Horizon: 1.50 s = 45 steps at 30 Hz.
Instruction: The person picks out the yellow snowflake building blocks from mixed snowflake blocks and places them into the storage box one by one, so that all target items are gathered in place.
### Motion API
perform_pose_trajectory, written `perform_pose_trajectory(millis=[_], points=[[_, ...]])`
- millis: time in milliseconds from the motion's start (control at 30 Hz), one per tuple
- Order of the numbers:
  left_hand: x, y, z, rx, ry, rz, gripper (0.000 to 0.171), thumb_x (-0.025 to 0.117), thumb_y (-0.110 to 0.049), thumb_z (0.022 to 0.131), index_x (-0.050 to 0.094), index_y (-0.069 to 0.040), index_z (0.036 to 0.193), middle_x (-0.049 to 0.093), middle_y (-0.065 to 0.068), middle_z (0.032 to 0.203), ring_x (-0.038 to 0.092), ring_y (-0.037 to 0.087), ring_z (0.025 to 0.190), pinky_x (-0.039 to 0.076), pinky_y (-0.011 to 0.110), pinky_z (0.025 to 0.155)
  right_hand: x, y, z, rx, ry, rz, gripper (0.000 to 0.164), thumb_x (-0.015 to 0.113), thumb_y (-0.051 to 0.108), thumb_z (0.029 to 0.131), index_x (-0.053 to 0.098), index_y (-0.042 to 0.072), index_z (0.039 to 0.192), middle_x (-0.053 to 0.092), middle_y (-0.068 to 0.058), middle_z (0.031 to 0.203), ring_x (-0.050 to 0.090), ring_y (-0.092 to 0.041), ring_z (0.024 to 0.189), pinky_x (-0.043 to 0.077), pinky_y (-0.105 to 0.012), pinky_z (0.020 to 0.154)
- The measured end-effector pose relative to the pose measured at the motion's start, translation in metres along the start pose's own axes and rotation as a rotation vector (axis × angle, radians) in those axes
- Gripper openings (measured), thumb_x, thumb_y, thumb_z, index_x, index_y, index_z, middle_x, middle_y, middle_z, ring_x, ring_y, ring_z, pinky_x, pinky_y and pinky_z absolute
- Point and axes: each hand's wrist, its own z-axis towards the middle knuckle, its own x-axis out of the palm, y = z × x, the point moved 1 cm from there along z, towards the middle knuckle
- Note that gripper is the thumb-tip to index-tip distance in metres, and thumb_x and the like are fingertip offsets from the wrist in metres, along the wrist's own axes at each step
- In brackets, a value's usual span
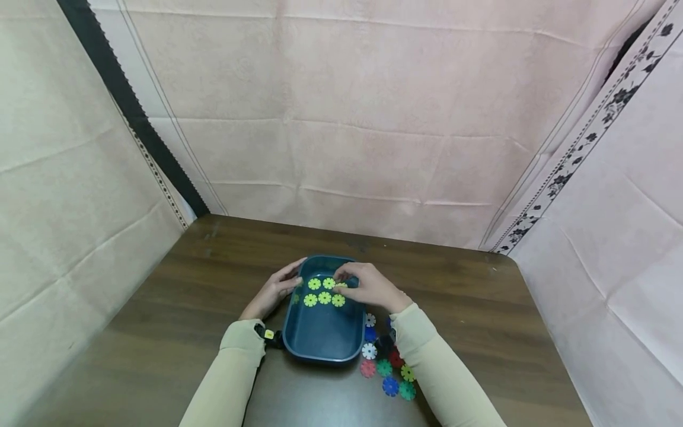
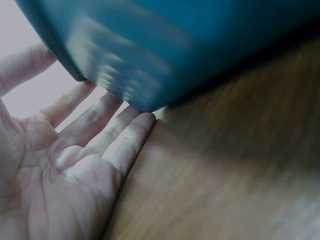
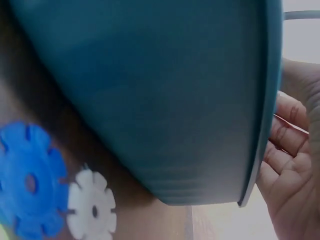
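A dark blue tray (image 1: 324, 338) stands on the table, with several yellow-green notched plastic discs (image 1: 324, 298) in two rows in its upper half. My left hand (image 1: 277, 289) holds the tray's left side. Its thumb lies over the rim, and the fingers (image 2: 120, 142) touch the outer wall from below. My right hand (image 1: 365, 284) reaches over the right rim, its thumb and curled fingers at the yellow-green disc at the right end of the upper row, seemingly pinching it. That disc (image 1: 342, 285) is partly covered by the fingers.
Right of the tray, under my right forearm, lie loose notched discs: blue (image 1: 391, 386), white (image 1: 369, 351), pink (image 1: 367, 368), green (image 1: 407, 390) and others partly hidden by the sleeve. Cloth walls (image 1: 347, 148) border the wooden table (image 1: 453, 284) at the back and sides.
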Motion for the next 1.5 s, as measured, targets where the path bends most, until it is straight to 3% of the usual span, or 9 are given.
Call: perform_pose_trajectory(millis=[200,400,567,667,800,1000,1167,1300,1500], points=[[0.001,-0.002,0.0,0.005,0.002,-0.015,0.052,0.055,-0.02,0.104,0.043,-0.031,0.153,0.03,-0.003,0.161,0.029,0.025,0.147,0.027,0.057,0.115,-0.001,0.004,-0.002,-0.015,-0.028,0.022,0.024,0.079,0.016,0.088,0.07,0.017,0.111,0.071,-0.004,0.106,0.066,-0.018,0.097,0.056,-0.047,0.087],[0.001,-0.001,-0.002,0.001,0.005,-0.002,0.052,0.054,-0.021,0.104,0.043,-0.033,0.153,0.029,-0.003,0.162,0.028,0.024,0.148,0.027,0.057,0.115,-0.006,0.005,-0.011,0.008,-0.044,0.044,0.021,0.074,0.025,0.094,0.07,0.016,0.113,0.071,-0.007,0.109,0.067,-0.029,0.1,0.055,-0.051,0.088],[0.002,0.0,-0.002,0.009,0.01,-0.005,0.052,0.054,-0.021,0.104,0.042,-0.032,0.153,0.03,-0.002,0.162,0.029,0.026,0.147,0.027,0.057,0.115,-0.012,0.004,-0.027,0.049,-0.112,0.016,0.016,0.071,0.028,0.096,0.07,0.024,0.112,0.07,0.006,0.107,0.067,-0.023,0.099,0.057,-0.043,0.08],[0.003,0.001,-0.001,0.01,0.012,-0.004,0.052,0.055,-0.021,0.104,0.042,-0.033,0.153,0.03,-0.002,0.162,0.028,0.025,0.148,0.026,0.058,0.115,-0.015,0.003,-0.042,0.053,-0.164,0.033,0.015,0.072,0.025,0.096,0.07,0.025,0.11,0.069,0.011,0.104,0.067,-0.015,0.096,0.057,-0.038,0.075],[0.003,0.001,0.0,0.013,0.016,0.003,0.051,0.055,-0.022,0.104,0.043,-0.035,0.152,0.03,-0.004,0.162,0.027,0.024,0.148,0.025,0.058,0.116,-0.018,-0.004,-0.066,0.042,-0.217,0.069,0.015,0.071,0.022,0.096,0.072,0.017,0.11,0.07,0.009,0.104,0.067,-0.01,0.096,0.057,-0.043,0.08],[0.004,0.002,0.002,0.016,0.017,-0.003,0.052,0.056,-0.022,0.104,0.043,-0.036,0.152,0.029,-0.005,0.162,0.027,0.023,0.148,0.025,0.057,0.116,-0.028,-0.022,-0.11,0.125,-0.288,0.079,0.016,0.073,0.014,0.094,0.071,0.012,0.109,0.071,0.002,0.104,0.067,-0.017,0.094,0.057,-0.048,0.081],[0.005,0.004,0.002,0.015,0.022,-0.006,0.052,0.056,-0.023,0.104,0.043,-0.034,0.153,0.031,-0.003,0.161,0.03,0.024,0.147,0.028,0.056,0.115,-0.033,-0.044,-0.157,0.247,-0.414,0.055,0.014,0.073,0.006,0.093,0.07,0.005,0.106,0.072,-0.004,0.098,0.068,-0.02,0.087,0.057,-0.032,0.079],[0.004,0.003,0.002,0.016,0.022,-0.012,0.052,0.055,-0.021,0.104,0.043,-0.033,0.153,0.033,-0.004,0.16,0.033,0.023,0.145,0.029,0.055,0.114,-0.028,-0.053,-0.188,0.341,-0.52,0.071,0.008,0.072,0.015,0.095,0.072,0.014,0.102,0.072,0.001,0.094,0.067,-0.013,0.082,0.053,-0.023,0.073],[-0.002,-0.001,0.002,0.028,0.028,0.001,0.052,0.054,-0.019,0.104,0.042,-0.03,0.154,0.035,-0.002,0.159,0.036,0.025,0.144,0.033,0.054,0.113,-0.02,-0.059,-0.194,0.345,-0.457,-0.021,0.016,0.076,0.02,0.092,0.072,0.016,0.106,0.068,0.007,0.095,0.063,-0.012,0.085,0.052,-0.025,0.074]])
